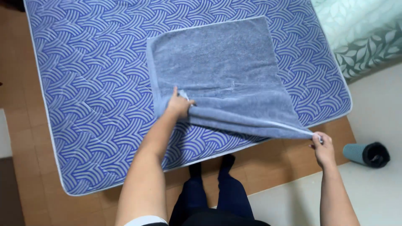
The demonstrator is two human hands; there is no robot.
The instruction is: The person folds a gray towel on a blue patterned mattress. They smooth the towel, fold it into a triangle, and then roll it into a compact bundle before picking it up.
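The left hand (179, 104) pinches the near left corner of a grey-blue towel (217, 71); the right hand (323, 147) pinches its near right corner, lifted off the mattress (92, 104). The towel lies across the mattress, which has a blue and white wave pattern. A rolled teal mat (365, 154) lies right of the mattress.

A mattress (92, 83) in a blue-and-white wave pattern lay on the wooden floor (25, 125), taking up most of the view. On it, a grey-blue towel (217, 67) was spread flat, its near edge lifted off the surface.
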